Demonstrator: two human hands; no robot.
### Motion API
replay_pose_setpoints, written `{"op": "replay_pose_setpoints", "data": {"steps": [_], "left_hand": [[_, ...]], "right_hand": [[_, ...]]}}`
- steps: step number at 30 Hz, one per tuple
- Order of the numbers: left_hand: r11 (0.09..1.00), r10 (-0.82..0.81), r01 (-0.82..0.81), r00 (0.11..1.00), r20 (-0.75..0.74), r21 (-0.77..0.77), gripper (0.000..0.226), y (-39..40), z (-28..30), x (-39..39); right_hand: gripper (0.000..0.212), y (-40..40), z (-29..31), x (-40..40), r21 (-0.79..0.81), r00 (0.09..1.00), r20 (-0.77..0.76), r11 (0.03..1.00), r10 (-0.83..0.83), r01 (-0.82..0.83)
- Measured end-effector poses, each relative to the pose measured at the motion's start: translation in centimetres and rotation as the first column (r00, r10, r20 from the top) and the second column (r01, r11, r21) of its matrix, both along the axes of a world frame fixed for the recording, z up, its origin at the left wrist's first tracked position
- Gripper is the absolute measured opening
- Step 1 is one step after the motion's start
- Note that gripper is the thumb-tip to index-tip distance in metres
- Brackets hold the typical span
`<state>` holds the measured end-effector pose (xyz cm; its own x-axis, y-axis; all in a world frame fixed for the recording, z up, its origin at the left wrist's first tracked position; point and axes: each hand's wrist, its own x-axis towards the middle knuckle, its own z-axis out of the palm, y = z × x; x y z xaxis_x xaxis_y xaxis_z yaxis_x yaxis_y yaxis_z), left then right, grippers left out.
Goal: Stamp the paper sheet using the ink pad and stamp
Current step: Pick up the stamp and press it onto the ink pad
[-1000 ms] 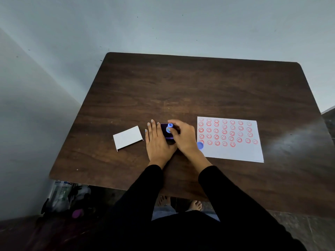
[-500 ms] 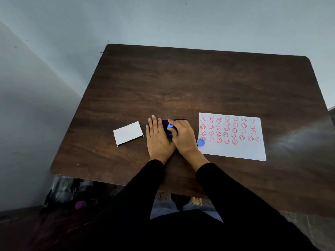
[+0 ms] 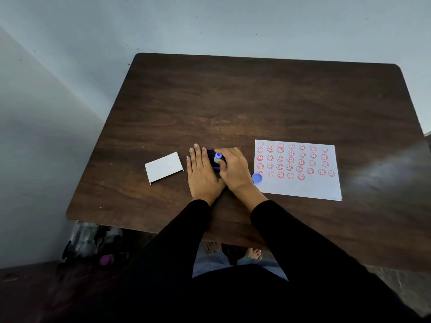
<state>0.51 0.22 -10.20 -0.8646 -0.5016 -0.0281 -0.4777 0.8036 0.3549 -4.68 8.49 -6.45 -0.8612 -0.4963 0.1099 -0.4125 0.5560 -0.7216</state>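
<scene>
A small blue stamp (image 3: 218,156) stands upright on the dark purple ink pad (image 3: 211,153), pinched by the fingers of my right hand (image 3: 233,170). My left hand (image 3: 201,173) lies flat on the table against the pad's left side, fingers stretched out, steadying it. To the right lies the white paper sheet (image 3: 300,185) with several rows of red smiley prints; its lower strip is blank. A round blue cap (image 3: 257,178) rests at the sheet's lower-left corner, beside my right wrist. Most of the pad is hidden under my hands.
A white lid (image 3: 164,167) lies left of my left hand on the dark wooden table (image 3: 233,101). The table stands in a corner of pale walls. Bags and clutter (image 3: 91,243) sit on the floor under its left front corner.
The stamp has stayed on the ink pad under my right hand. Both hands hold almost the same place; only the head camera has shifted slightly.
</scene>
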Motion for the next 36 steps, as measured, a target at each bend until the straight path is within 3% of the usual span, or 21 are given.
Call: {"op": "replay_pose_setpoints", "data": {"steps": [9, 13, 23, 26, 28, 31, 34, 36], "left_hand": [[1.000, 0.002, -0.002, 1.000, 0.001, -0.003, 0.085, 0.1, 0.4, 0.1], [1.000, -0.004, 0.004, 1.000, -0.005, -0.011, 0.093, 0.1, 0.4, 0.1], [0.999, 0.004, -0.003, 1.000, -0.006, 0.034, 0.091, 0.2, 1.0, 0.2], [0.999, -0.012, 0.011, 1.000, 0.022, 0.044, 0.083, -0.1, 0.9, 0.0], [0.998, -0.022, 0.020, 0.999, 0.032, 0.056, 0.091, -0.4, 0.8, -0.1], [0.998, -0.003, 0.002, 1.000, 0.016, 0.068, 0.103, -1.0, 1.0, -0.2], [0.995, 0.019, -0.015, 0.999, -0.040, 0.095, 0.111, -0.7, 1.5, -0.1], [0.994, -0.094, 0.100, 0.989, -0.116, 0.045, 0.107, 0.5, 1.9, -0.2]], "right_hand": [[0.012, -0.3, 0.6, -0.6, 0.058, 0.999, 0.030, 0.998, -0.028, 0.026], [0.020, -0.2, 0.7, -0.3, 0.060, 0.999, 0.047, 0.998, -0.009, 0.006], [0.011, -0.9, 0.4, -0.3, 0.070, 0.994, 0.049, 0.993, -0.098, 0.094], [0.011, -0.9, 0.7, -0.8, 0.070, 0.987, 0.111, 0.991, -0.120, 0.112], [0.015, -0.5, 1.1, -1.2, -0.044, 0.961, 0.212, 0.981, -0.175, 0.188], [0.016, 1.0, 1.7, -1.4, -0.282, 0.873, 0.356, 0.852, -0.334, 0.441], [0.017, 2.5, 2.2, -2.2, -0.352, 0.803, 0.383, 0.731, -0.458, 0.585], [0.021, 3.5, 2.6, -2.9, -0.379, 0.754, 0.403, 0.656, -0.518, 0.653]]}}
